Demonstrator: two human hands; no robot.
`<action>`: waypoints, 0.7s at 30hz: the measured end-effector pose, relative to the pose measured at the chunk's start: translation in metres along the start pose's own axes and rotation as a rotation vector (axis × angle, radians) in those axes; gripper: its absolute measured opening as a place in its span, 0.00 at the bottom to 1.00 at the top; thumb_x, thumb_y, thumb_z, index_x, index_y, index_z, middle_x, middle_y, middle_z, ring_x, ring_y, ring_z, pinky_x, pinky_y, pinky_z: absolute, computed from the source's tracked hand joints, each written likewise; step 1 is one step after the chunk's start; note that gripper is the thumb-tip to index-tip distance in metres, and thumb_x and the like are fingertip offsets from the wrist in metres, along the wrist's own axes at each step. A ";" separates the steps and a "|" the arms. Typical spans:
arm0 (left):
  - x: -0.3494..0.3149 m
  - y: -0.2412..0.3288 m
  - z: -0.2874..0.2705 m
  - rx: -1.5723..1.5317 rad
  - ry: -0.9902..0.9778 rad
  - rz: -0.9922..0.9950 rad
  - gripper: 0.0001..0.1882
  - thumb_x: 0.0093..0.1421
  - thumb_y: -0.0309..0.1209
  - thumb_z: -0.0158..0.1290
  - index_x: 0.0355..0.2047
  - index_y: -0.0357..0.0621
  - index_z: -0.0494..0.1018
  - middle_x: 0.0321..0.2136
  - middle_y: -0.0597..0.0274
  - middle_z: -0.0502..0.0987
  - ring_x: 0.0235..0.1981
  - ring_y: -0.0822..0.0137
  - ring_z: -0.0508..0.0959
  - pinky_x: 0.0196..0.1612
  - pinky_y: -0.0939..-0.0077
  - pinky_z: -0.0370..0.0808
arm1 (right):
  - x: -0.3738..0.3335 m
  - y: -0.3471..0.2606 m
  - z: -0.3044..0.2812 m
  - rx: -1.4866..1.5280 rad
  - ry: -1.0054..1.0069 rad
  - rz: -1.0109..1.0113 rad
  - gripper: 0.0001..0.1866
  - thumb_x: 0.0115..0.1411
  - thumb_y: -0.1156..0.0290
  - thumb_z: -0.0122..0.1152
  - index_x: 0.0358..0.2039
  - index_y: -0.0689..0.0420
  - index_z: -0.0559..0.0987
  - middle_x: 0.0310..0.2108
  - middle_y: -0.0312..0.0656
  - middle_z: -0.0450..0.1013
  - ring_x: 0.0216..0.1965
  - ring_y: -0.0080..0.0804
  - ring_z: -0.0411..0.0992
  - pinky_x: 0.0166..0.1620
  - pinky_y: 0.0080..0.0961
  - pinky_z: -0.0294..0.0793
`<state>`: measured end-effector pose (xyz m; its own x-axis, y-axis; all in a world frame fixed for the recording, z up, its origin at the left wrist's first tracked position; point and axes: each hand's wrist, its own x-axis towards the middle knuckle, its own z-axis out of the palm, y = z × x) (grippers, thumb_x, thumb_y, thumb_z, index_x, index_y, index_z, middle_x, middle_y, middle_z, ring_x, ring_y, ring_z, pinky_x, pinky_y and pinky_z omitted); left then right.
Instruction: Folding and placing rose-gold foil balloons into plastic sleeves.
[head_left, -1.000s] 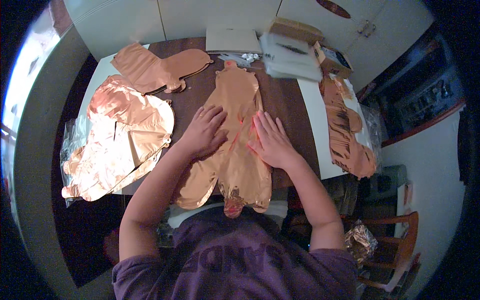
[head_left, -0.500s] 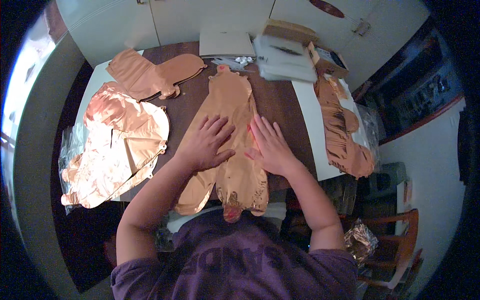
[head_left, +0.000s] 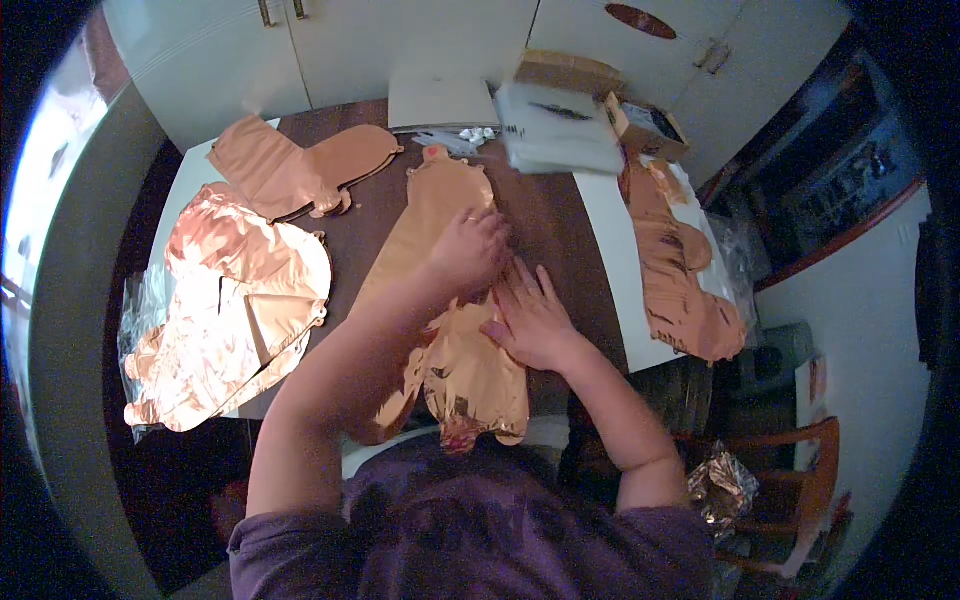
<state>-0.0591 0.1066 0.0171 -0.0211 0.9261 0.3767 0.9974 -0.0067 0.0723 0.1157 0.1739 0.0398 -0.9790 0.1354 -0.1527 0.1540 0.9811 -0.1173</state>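
A flat, uninflated rose-gold foil balloon (head_left: 440,200) with small tabs on its outline lies lengthwise in front of me, its lower end reaching past the table's near edge. My left hand (head_left: 472,248) is across it with the fingers curled in at its right edge, seemingly pinching the foil; the fingertips are partly hidden. Just below, my right hand (head_left: 535,318) lies with fingers spread along the same edge, thumb on the foil. The lower part of the balloon is creased and shiny.
More flat foil balloons lie at left, a bright crumpled one (head_left: 240,300) and a folded one (head_left: 300,165). Another balloon (head_left: 675,265) rests at right. At the back are a clear plastic stack (head_left: 558,130), a cardboard box (head_left: 645,125) and a white board (head_left: 440,103). A wooden chair (head_left: 800,490) stands at lower right.
My left hand has moved from lying flat on the balloon up and right to its right edge, and its fingers have curled. The right hand stays spread in nearly the same place.
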 end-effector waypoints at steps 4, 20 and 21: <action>0.005 -0.020 0.027 -0.007 0.113 -0.169 0.23 0.58 0.37 0.50 0.51 0.37 0.71 0.50 0.52 0.73 0.56 0.56 0.68 0.59 0.58 0.62 | -0.001 0.004 0.008 0.025 0.084 -0.024 0.43 0.63 0.45 0.46 0.67 0.66 0.50 0.69 0.56 0.42 0.71 0.51 0.39 0.69 0.50 0.34; 0.003 -0.019 0.020 -0.245 0.194 -0.186 0.23 0.57 0.39 0.53 0.50 0.37 0.70 0.51 0.49 0.71 0.55 0.50 0.68 0.60 0.58 0.64 | -0.052 -0.011 0.016 0.055 0.126 -0.052 0.43 0.59 0.48 0.55 0.66 0.62 0.54 0.68 0.56 0.46 0.70 0.52 0.43 0.69 0.51 0.38; 0.005 -0.018 0.018 -0.258 0.180 -0.200 0.23 0.57 0.39 0.53 0.49 0.37 0.70 0.51 0.50 0.71 0.55 0.50 0.68 0.59 0.58 0.64 | -0.051 -0.010 0.013 0.053 0.126 -0.054 0.43 0.59 0.48 0.55 0.66 0.62 0.54 0.68 0.56 0.46 0.70 0.52 0.43 0.69 0.51 0.38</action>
<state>-0.0759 0.1177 0.0010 -0.2487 0.8376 0.4863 0.9224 0.0517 0.3827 0.1653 0.1552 0.0363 -0.9945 0.1021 -0.0212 0.1043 0.9792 -0.1743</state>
